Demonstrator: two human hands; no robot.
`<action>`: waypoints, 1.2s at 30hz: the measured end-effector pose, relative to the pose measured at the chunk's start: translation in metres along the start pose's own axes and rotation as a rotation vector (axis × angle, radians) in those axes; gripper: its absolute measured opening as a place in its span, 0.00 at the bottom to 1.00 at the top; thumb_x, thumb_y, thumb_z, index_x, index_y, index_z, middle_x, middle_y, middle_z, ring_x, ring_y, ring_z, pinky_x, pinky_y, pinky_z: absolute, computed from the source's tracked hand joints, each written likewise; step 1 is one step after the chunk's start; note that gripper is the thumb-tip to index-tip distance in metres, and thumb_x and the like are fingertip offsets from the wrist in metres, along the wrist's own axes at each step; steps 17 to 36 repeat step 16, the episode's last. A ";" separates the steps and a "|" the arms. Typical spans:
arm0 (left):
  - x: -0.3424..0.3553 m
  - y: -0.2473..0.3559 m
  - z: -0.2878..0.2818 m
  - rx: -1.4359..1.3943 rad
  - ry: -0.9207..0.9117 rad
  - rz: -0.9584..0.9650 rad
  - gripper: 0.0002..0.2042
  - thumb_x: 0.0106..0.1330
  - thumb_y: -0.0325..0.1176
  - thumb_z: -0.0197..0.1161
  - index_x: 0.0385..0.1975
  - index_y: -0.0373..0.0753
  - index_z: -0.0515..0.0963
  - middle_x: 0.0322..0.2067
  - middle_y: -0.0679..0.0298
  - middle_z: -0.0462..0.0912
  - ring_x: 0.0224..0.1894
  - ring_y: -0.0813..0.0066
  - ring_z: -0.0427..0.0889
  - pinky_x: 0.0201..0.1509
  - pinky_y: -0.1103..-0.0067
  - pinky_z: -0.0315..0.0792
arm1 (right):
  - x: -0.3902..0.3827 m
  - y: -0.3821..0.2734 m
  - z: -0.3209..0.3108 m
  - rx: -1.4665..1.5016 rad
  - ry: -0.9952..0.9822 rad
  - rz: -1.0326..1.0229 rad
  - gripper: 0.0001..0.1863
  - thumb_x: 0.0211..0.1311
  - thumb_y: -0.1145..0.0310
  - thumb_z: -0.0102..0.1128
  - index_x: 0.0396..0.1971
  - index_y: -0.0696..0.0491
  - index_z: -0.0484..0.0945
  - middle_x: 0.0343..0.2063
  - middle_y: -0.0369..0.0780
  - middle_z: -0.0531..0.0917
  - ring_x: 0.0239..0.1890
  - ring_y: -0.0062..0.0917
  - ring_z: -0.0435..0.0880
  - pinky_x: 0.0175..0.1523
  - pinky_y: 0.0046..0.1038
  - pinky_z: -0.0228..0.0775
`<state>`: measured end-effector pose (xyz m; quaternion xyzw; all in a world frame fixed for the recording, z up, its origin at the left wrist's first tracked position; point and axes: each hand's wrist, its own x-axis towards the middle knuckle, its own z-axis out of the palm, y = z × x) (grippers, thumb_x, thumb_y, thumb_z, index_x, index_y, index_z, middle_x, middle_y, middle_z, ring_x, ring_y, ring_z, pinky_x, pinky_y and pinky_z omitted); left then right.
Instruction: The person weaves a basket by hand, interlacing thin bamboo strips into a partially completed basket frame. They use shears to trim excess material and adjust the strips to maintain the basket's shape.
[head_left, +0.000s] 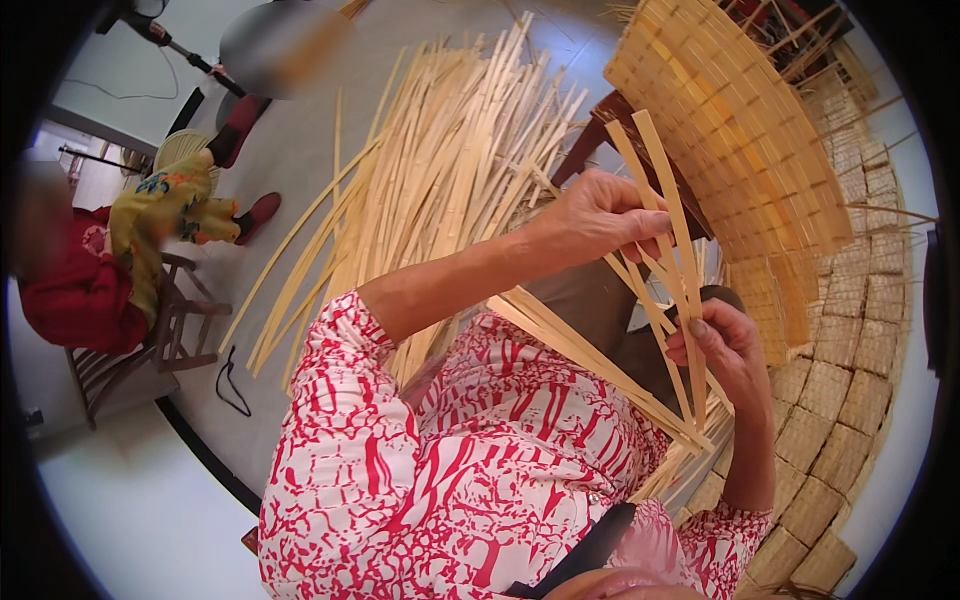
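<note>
I sit over a pale grey floor in a bright room. Beyond my left hand a big loose sheaf of bamboo strips fans out across the floor, its long axis running away from me. To the right of my right hand a woven bamboo mat rises in a curve, and below it stacked woven squares arc around my side. Far off to my left another person in red and yellow sits on a wooden chair.

My left hand is curled closed, fingers pinching the upper part of a few thin strips. My right hand, just below and to the right of it, is closed with thumb and fingers around the same strips lower down. They lie between both hands; their long axis runs from my lap up and away, free ends spreading past my left fingers towards the mat, lower ends gathered near my waist.
</note>
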<state>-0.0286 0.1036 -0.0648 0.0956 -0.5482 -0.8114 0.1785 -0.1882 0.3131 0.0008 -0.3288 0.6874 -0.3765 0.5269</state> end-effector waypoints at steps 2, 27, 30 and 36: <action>-0.003 0.007 -0.002 -0.003 -0.021 0.026 0.13 0.71 0.36 0.60 0.46 0.35 0.83 0.36 0.62 0.87 0.36 0.81 0.84 0.37 0.85 0.79 | -0.002 -0.005 0.004 0.019 0.029 0.016 0.13 0.72 0.63 0.55 0.40 0.58 0.78 0.29 0.37 0.85 0.31 0.18 0.85 0.39 0.20 0.79; -0.014 0.018 -0.004 0.019 -0.019 0.027 0.14 0.70 0.34 0.61 0.51 0.35 0.80 0.38 0.62 0.86 0.36 0.82 0.84 0.40 0.85 0.80 | 0.000 -0.011 0.014 -0.119 -0.008 -0.016 0.12 0.72 0.64 0.55 0.39 0.58 0.79 0.28 0.37 0.85 0.31 0.18 0.85 0.39 0.20 0.79; -0.014 0.018 -0.004 0.019 -0.019 0.027 0.14 0.70 0.34 0.61 0.51 0.35 0.80 0.38 0.62 0.86 0.36 0.82 0.84 0.40 0.85 0.80 | 0.000 -0.011 0.014 -0.119 -0.008 -0.016 0.12 0.72 0.64 0.55 0.39 0.58 0.79 0.28 0.37 0.85 0.31 0.18 0.85 0.39 0.20 0.79; -0.014 0.018 -0.004 0.019 -0.019 0.027 0.14 0.70 0.34 0.61 0.51 0.35 0.80 0.38 0.62 0.86 0.36 0.82 0.84 0.40 0.85 0.80 | 0.000 -0.011 0.014 -0.119 -0.008 -0.016 0.12 0.72 0.64 0.55 0.39 0.58 0.79 0.28 0.37 0.85 0.31 0.18 0.85 0.39 0.20 0.79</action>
